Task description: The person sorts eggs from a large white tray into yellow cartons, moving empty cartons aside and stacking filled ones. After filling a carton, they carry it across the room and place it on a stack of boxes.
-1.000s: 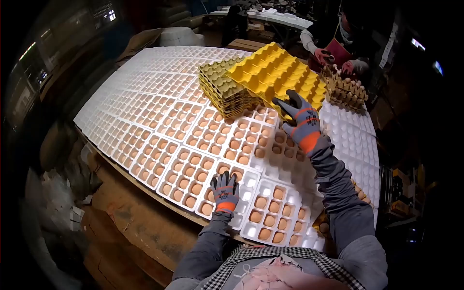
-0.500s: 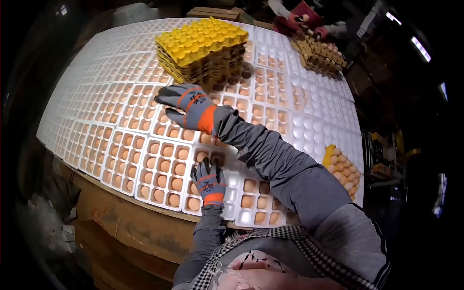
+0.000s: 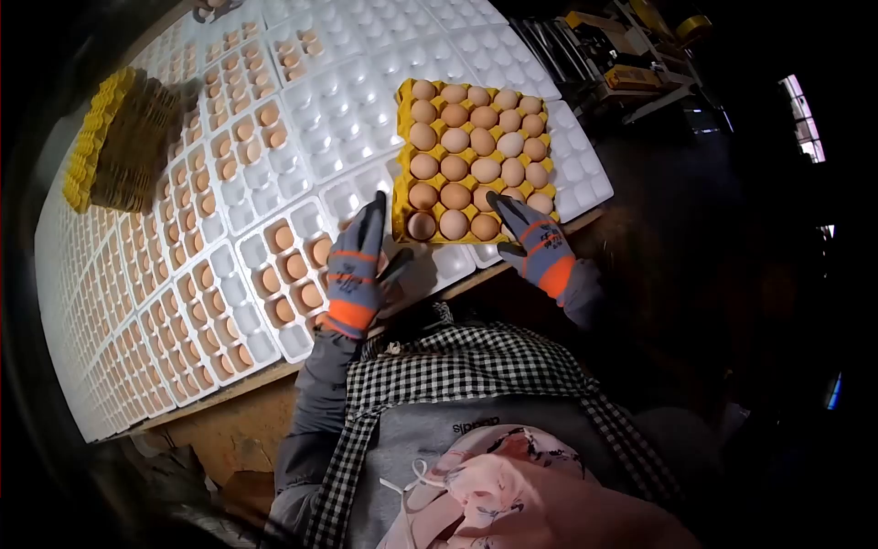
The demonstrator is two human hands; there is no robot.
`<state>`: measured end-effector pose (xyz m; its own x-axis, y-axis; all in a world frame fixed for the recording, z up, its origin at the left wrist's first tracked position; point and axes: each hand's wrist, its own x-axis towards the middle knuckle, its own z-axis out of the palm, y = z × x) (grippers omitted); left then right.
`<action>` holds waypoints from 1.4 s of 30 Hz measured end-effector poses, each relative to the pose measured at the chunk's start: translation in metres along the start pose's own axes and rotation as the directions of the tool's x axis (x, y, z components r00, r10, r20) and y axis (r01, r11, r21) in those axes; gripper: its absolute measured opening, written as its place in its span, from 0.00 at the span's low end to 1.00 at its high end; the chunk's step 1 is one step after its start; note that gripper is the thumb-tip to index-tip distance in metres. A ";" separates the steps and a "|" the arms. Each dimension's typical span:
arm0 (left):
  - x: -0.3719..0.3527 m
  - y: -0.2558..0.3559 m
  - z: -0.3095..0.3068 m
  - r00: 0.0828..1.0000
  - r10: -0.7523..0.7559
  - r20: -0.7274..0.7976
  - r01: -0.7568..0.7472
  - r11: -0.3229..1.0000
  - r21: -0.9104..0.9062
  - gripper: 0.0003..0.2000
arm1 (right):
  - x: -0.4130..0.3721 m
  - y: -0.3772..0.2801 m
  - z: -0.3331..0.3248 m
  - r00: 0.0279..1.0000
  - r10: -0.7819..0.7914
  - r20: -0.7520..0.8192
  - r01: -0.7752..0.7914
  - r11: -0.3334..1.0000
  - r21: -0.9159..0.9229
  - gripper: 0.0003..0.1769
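A yellow egg tray, filled with brown eggs, rests on white foam trays near the table's front edge. My left hand, in a grey glove with orange bands, is just left of the egg tray, fingers stretched out and thumb apart, holding nothing. At the egg tray's near right corner is my right hand, gloved alike. Its fingers reach over the front row of eggs, with the thumb spread away; whether they touch an egg is hard to see.
White foam trays cover the table, many with eggs in their cells. A stack of yellow and brown egg trays stands at the left. Another person's hand shows at the top edge. Shelving with boxes is beyond the table's right side.
The view has swung right, bringing the filled yellow egg tray to mid-view. Both my hands have left the foam trays further left and come to the egg tray's near side.
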<state>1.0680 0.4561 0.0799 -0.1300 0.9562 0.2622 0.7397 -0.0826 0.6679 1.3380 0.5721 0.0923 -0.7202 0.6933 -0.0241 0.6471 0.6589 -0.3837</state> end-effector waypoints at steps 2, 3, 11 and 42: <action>0.009 0.005 0.038 0.979 -0.017 0.204 -0.051 0.945 0.322 0.37 | 0.001 0.007 0.019 0.992 -0.130 -0.004 0.128 0.980 -0.156 0.36; 0.008 -0.001 0.057 0.955 -0.066 0.288 -0.050 0.924 0.378 0.38 | 0.003 0.008 0.027 0.971 -0.241 -0.012 0.223 0.916 -0.334 0.35; 0.008 -0.018 0.062 0.863 -0.466 -0.197 -0.022 0.355 -0.934 0.22 | 0.040 0.084 -0.023 0.992 0.125 0.022 -0.038 0.123 0.992 0.21; 0.077 0.010 0.065 0.987 0.107 -0.123 -0.098 0.992 0.077 0.27 | 0.097 0.069 -0.039 0.995 -0.086 -0.041 0.089 0.681 0.726 0.22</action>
<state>1.1084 0.5467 0.0617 -0.1303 0.9002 0.4155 0.7977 -0.1537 0.5832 1.3224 0.6962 0.0992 -0.7626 0.6451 0.0467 0.1953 0.2984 -0.9342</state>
